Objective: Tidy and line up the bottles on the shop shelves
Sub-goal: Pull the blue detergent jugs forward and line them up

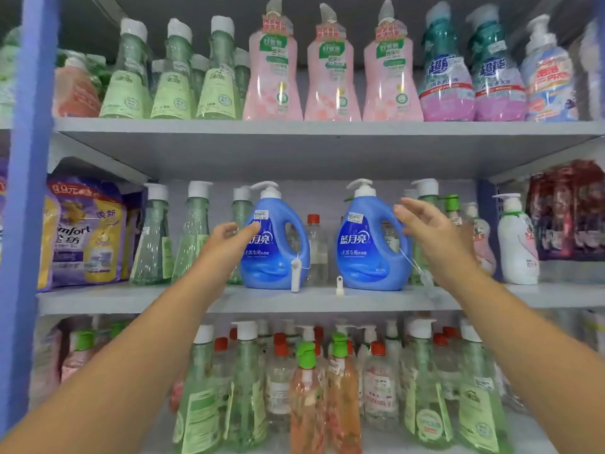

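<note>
Middle shelf (320, 301), front row: two blue pump bottles, upright, labels facing out, well apart with a gap between them. Left blue bottle (273, 244) stands near the shelf's front edge; right blue bottle (371, 244) stands level with it. A white security tag (295, 273) hangs from the left one; a second tag (339, 285) stands on the shelf in the gap. A clear red-capped bottle (314, 247) shows further back between the two.

Left hand (226, 239): reached up to the left blue bottle, fingers loosely extended, fingertips at or just touching its left shoulder; no grip closed round it.

Right hand (432, 231): raised just right of the right blue bottle, fingers spread and relaxed, holding nothing; whether it touches the handle side cannot be told.

Same shelf, left: green clear pump bottles (154, 237) in a loose row, set further back, and purple refill pouches (85, 234) at far left. Right: a white pump bottle (517, 244) and mixed small bottles behind the right hand.

Top shelf (327, 127): green, pink (332, 70) and teal-and-purple bottles in an even front row; appears already lined up.

Bottom shelf: crowded green, orange (307, 398) and clear bottles, leaning and uneven.

Progress, as judged: top row done; middle row partly done, blue pair fronted but the green row and gap remain; bottom shelf not yet tidied.
</note>
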Motion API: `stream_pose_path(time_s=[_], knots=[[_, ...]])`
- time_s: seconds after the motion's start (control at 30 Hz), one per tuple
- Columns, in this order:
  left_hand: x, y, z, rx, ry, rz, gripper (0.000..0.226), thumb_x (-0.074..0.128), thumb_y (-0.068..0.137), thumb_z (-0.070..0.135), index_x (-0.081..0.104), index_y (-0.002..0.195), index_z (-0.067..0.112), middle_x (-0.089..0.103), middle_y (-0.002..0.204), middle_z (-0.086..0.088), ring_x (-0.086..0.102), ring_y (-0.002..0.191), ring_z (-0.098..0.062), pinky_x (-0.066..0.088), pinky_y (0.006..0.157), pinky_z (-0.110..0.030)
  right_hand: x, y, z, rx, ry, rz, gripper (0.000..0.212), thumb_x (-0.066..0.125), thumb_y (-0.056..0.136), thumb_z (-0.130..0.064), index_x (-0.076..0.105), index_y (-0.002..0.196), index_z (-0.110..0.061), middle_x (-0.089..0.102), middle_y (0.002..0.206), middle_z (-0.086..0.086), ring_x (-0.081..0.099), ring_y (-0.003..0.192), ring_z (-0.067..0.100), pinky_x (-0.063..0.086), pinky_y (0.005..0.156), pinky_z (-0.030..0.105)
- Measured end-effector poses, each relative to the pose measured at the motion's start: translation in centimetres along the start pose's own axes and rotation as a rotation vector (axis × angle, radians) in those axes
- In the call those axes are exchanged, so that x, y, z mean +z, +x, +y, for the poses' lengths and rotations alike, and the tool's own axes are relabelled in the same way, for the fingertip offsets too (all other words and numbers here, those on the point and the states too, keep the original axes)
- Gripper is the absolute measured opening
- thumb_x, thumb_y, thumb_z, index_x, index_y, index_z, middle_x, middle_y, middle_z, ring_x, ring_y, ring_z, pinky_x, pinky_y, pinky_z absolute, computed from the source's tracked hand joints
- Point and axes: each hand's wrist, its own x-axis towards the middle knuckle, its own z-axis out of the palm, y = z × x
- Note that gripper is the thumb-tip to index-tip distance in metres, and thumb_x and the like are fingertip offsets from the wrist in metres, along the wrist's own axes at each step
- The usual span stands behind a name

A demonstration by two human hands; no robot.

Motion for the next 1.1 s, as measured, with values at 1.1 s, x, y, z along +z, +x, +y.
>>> stream_pose_path(time_s=[1.1], knots=[[1.2, 2.5, -2.8, 0.0, -0.151, -0.28, 0.056, 0.094, 0.069, 0.038, 0.061, 0.112, 0.028, 0.078, 0.105, 0.004, 0.078, 0.084, -0.012, 0.063, 0.07, -0.032, 2.7, -3.3, -2.9, 0.405, -0.297, -0.055, 0.053, 0.098, 0.061, -0.034, 0.075, 0.106, -0.02, 0.081, 0.093, 0.0, 0.079, 0.081, 0.021, 0.063, 0.063, 0.032]])
